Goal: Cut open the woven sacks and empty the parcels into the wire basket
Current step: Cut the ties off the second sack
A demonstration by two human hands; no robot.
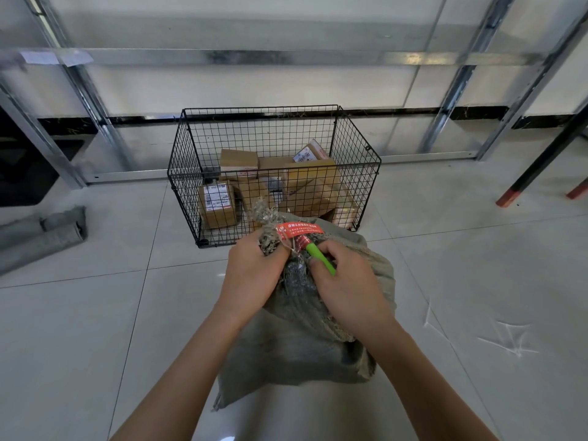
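View: head cam, looking down past your forearms.
Woven sack [302, 345]: grey-green, lying on the floor [95, 329] directly in front of you. Neck bunched up & raised toward the basket, mouth gathered shut, not yet cut open.
Red tag [299, 232]: wrapped round the sack neck. White print, unreadable.
Left hand [251, 272]: your fingers are curled round the bunched neck just below the tag, gripping it.
Right hand [346, 281]: fist closed round a green tool [319, 257], tip aimed at the tag. Blade hidden; can't tell if it touches the tie.
Wire basket [353, 141]: black mesh, open top, on the floor just beyond the sack.
Parcels [218, 205]: several brown cartons w/ labels, piled loosely inside the basket.
Other: 2nd sack [47, 232] folded flat on the floor, far left. Metal racking [222, 57] along the wall behind.
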